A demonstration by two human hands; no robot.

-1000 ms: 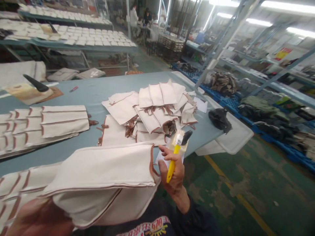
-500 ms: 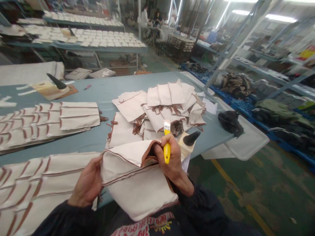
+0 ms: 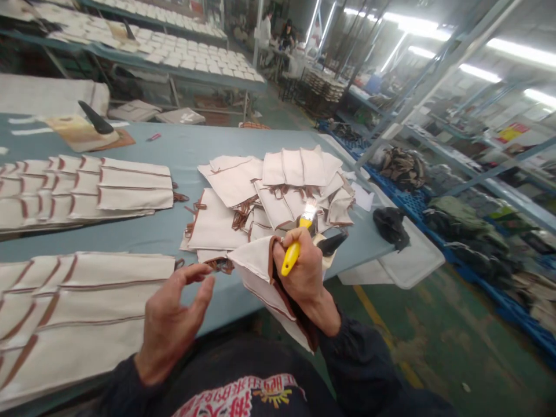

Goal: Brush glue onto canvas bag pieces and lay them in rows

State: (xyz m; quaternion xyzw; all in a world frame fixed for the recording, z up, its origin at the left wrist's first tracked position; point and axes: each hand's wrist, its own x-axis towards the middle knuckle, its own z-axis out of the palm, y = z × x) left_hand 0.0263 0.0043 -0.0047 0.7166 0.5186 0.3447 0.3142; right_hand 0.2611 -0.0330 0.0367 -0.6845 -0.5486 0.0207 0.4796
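Note:
My right hand (image 3: 299, 269) is closed around a yellow-handled paintbrush (image 3: 295, 249), bristles pointing up and away. The same hand pinches the brown-edged opening of a cream fabric bag (image 3: 256, 266), which hangs tilted below it over the table's front edge. Apart from the bag, my left hand (image 3: 176, 315) is empty, with thumb and fingers spread. Just left of it lies a row of overlapping cream pieces with brown trim (image 3: 108, 295). Beyond my right hand sits a loose pile of similar cream bags (image 3: 278, 191) with brown ties. A container with a black spout (image 3: 332, 243) is partly hidden by my right hand.
A second row of overlapping cream pieces (image 3: 87, 185) lies at the left of the blue-grey table (image 3: 186, 139). Behind it are a stained board with a black cone (image 3: 98, 119) and a small pink tool (image 3: 153, 137). A black bag (image 3: 391, 226) sits at the right edge.
My left hand has let go of the bag and opened. The bag has swung narrower and hangs from my right hand, which has tilted the brush to the right.

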